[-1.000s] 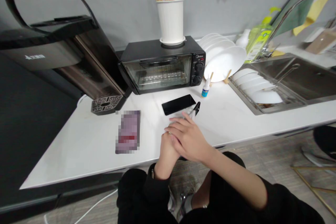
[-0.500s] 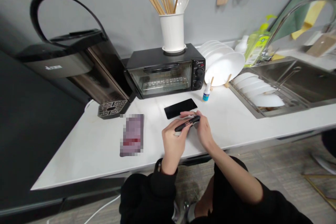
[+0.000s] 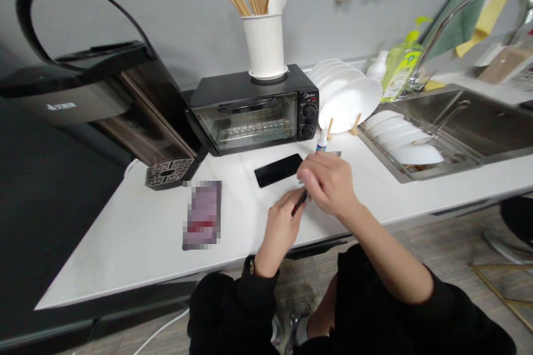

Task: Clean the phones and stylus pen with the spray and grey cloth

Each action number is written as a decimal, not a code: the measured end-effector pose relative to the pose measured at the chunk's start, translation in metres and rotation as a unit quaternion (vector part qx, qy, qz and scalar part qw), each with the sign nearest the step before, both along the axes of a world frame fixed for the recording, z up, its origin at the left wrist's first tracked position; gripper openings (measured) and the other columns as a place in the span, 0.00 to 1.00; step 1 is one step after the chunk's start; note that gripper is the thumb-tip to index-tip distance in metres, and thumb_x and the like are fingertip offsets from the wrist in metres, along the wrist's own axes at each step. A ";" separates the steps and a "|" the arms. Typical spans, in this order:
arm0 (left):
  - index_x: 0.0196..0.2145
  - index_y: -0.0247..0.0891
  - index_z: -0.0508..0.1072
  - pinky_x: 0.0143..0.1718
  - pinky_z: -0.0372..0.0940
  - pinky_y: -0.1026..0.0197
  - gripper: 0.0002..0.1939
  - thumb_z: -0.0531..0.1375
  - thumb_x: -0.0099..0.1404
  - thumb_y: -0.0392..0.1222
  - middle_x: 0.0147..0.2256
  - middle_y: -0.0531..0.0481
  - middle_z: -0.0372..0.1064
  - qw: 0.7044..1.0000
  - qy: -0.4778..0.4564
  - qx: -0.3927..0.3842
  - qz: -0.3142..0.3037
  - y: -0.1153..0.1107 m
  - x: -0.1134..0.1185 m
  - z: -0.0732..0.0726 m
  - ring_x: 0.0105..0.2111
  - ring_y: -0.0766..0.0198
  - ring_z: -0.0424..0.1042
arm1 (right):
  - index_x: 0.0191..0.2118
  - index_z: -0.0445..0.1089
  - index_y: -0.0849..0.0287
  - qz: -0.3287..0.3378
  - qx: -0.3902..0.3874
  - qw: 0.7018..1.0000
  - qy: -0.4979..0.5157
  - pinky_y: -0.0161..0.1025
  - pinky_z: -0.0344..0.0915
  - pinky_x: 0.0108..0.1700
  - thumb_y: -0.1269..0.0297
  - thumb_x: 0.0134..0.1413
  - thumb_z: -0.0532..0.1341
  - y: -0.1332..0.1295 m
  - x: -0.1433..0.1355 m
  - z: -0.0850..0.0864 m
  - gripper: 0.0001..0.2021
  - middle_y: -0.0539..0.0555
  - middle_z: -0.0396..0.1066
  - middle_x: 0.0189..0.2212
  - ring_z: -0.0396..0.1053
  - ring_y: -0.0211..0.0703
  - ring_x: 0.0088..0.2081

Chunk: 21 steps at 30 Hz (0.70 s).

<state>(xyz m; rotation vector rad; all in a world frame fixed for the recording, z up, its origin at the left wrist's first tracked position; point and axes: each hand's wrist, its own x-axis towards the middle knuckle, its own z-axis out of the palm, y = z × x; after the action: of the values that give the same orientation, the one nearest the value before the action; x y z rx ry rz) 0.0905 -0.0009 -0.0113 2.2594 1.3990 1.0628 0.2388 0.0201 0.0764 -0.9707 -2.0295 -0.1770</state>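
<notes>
My left hand (image 3: 280, 223) is closed around a slim black tool with reddish-brown marks (image 3: 300, 201), pointing up and right. It resembles a folding knife, but most of it is hidden by my hands. My right hand (image 3: 331, 182) is curled over its far end, palm down. A thin grey piece (image 3: 336, 153) shows just beyond the right knuckles; whether it belongs to the tool is unclear. Behind my hands a black phone (image 3: 278, 171) lies on the white counter (image 3: 137, 249). A small white bottle with a blue label (image 3: 322, 140) stands behind my right hand, partly covered.
At the back, a toaster oven (image 3: 250, 116) carries a white utensil holder (image 3: 265, 44). To the left stand a dark drink machine (image 3: 137, 105) and a blurred-out flat item (image 3: 202, 214). White plates (image 3: 350, 105) and a sink (image 3: 478, 127) with bowls are on the right.
My right hand has turned over and moved up on top of the tool's far end. The tool now tilts more steeply and is more covered. The camera view has shifted slightly.
</notes>
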 end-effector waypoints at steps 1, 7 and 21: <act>0.49 0.40 0.78 0.42 0.74 0.61 0.13 0.55 0.73 0.33 0.41 0.46 0.82 1.000 0.013 -0.016 0.002 0.000 0.001 -0.003 0.40 0.57 0.81 | 0.28 0.70 0.55 -0.025 -0.008 1.000 0.014 0.46 0.56 0.35 0.59 0.76 0.44 0.001 0.000 0.001 0.26 0.53 0.71 0.25 0.64 0.45 0.30; 0.44 0.37 0.78 0.35 0.71 0.59 0.12 0.56 0.71 0.30 0.33 0.45 0.80 0.996 0.065 -0.052 0.031 -0.003 0.003 -0.009 0.33 0.54 0.81 | 0.26 0.69 0.55 -0.010 0.060 0.996 -0.065 0.46 0.52 0.34 0.61 0.74 0.49 0.001 -0.014 0.003 0.23 0.52 0.69 0.23 0.62 0.44 0.28; 0.38 0.37 0.78 0.32 0.67 0.59 0.11 0.55 0.71 0.30 0.31 0.43 0.81 0.993 0.081 -0.063 0.062 0.003 0.003 -0.008 0.31 0.53 0.80 | 0.31 0.72 0.57 -0.022 0.011 0.998 -0.062 0.46 0.55 0.37 0.58 0.78 0.43 0.006 -0.005 0.005 0.27 0.55 0.71 0.28 0.65 0.47 0.32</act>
<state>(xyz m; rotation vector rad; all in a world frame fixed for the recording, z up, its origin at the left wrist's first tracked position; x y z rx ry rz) 0.0930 0.0018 -0.0188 2.2340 1.6399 0.8152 0.2339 0.0261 0.0809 -1.0129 -2.1150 -0.2882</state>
